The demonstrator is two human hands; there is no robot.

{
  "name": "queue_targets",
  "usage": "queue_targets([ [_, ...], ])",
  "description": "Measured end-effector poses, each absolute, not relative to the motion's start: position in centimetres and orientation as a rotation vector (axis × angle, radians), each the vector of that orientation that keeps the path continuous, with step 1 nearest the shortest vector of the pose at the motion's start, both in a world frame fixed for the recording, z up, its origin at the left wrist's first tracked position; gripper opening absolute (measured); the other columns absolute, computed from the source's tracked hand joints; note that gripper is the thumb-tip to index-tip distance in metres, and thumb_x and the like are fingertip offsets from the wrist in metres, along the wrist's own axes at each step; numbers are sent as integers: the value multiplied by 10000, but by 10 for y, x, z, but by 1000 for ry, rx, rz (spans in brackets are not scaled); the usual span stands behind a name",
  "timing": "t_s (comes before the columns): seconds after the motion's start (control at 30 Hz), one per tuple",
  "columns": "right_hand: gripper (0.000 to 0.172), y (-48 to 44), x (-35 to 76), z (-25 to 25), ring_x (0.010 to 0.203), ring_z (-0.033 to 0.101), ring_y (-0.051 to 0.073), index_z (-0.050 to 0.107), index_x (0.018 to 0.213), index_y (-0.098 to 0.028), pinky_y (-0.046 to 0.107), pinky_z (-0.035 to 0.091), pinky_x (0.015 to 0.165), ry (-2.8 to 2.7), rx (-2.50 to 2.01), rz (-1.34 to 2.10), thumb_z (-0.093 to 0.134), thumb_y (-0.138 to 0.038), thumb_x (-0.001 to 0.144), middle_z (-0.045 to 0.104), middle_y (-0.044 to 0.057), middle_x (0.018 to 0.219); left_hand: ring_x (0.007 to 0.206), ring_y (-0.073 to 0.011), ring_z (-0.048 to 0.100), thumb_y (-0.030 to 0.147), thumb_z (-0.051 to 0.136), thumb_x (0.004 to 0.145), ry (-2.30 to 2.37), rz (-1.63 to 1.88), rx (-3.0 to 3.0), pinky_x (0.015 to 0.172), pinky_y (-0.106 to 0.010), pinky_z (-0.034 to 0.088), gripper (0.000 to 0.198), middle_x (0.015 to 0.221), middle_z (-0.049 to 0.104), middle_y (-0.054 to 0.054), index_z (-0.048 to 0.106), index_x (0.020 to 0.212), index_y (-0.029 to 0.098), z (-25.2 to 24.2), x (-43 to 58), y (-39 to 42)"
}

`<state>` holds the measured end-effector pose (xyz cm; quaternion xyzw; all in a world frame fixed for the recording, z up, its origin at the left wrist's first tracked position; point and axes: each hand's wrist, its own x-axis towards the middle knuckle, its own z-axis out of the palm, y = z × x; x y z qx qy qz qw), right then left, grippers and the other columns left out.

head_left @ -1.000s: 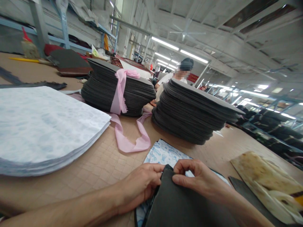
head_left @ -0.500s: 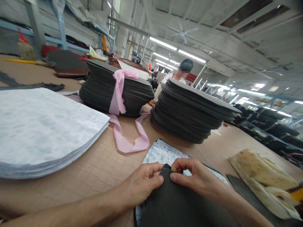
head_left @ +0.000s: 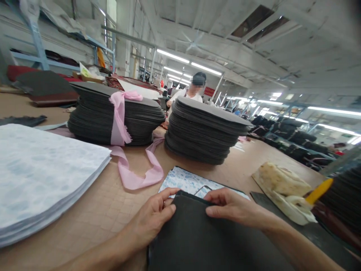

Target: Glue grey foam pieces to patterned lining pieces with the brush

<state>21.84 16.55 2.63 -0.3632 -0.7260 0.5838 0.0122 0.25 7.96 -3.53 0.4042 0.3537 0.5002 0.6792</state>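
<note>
A dark grey cut sheet [head_left: 203, 241] lies in front of me on a blue-patterned white sheet [head_left: 188, 180]. My left hand [head_left: 152, 220] rests on the dark sheet's left corner, fingers pressed along its top edge. My right hand [head_left: 231, 207] pinches the same top edge further right, thumb under, fingers curled over it. Both hands are closed on the dark sheet.
A thick stack of white patterned sheets [head_left: 42, 177] lies at the left. Two tall stacks of dark sheets stand behind, one [head_left: 113, 113] tied with pink ribbon [head_left: 120, 116], one [head_left: 203, 130] loose. A glue-crusted tray [head_left: 282, 188] with a yellow handle [head_left: 320, 190] sits right. A person sits beyond.
My view has swung to the right. The dark sheet now lies flatter, and my hands have spread apart along its top edge.
</note>
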Motion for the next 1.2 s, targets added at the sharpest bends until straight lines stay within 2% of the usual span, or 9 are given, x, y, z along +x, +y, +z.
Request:
queue_targets([
  [0.17,334,165,222,28,543,469,75,588,745,-135,193,307,508,-2226,-1193,1766,721,-429,655,588,-16,646,737,-163,580,431,668,691,771,1119,939,701,-284,408,617,774,595,-3,423,1205,193,-28,2,79],
  [0.27,364,165,221,34,518,365,58,572,739,-139,197,235,476,-2312,-1130,1732,627,-498,732,472,-49,596,731,-167,584,421,656,709,791,1112,976,696,-286,414,571,755,590,0,440,1187,194,-27,0,80],
  [0.4,453,170,223,42,513,240,59,464,613,-149,220,168,455,-2511,-1054,1700,505,-561,796,298,-66,563,760,-180,593,411,637,737,807,1102,1014,703,-289,429,533,777,604,-11,453,1194,208,-29,-3,80],
  [0.57,447,182,244,44,527,245,59,471,633,-148,212,183,467,-2561,-1039,1707,465,-553,823,299,-67,580,817,-186,608,368,623,769,767,1156,950,795,-326,448,499,922,645,-34,440,1215,238,-27,-5,79],
  [0.7,359,179,267,38,543,394,57,582,778,-133,189,286,508,-2414,-1185,1782,619,-487,733,480,-47,637,859,-207,624,349,632,766,819,1181,875,793,-315,458,547,982,665,-60,410,1251,231,-25,-4,78],
  [0.77,349,175,274,35,521,434,59,592,771,-131,183,303,486,-2360,-1291,1782,691,-449,665,533,-40,633,903,-221,621,348,643,757,824,1186,864,804,-315,460,588,999,667,-69,391,1273,221,-26,-3,79],
  [0.9,327,169,283,34,474,408,47,588,713,-136,164,243,415,-2436,-1372,1591,725,-421,627,507,-62,553,930,-231,619,347,656,745,839,1188,881,811,-320,464,642,1009,671,-69,368,1306,231,-28,-2,81],
  [1.07,351,169,293,39,518,464,64,607,748,-133,171,299,452,-2412,-1429,1643,745,-420,601,560,-39,620,924,-227,621,357,661,738,876,1196,900,800,-317,472,684,981,677,-65,343,1330,232,-26,-3,81],
  [1.2,392,169,298,42,538,395,58,582,712,-131,185,281,486,-2401,-1290,1656,606,-521,733,472,-46,613,950,-234,611,371,658,737,911,1210,925,842,-338,463,641,1022,665,-69,388,1303,234,-27,-5,83],
])
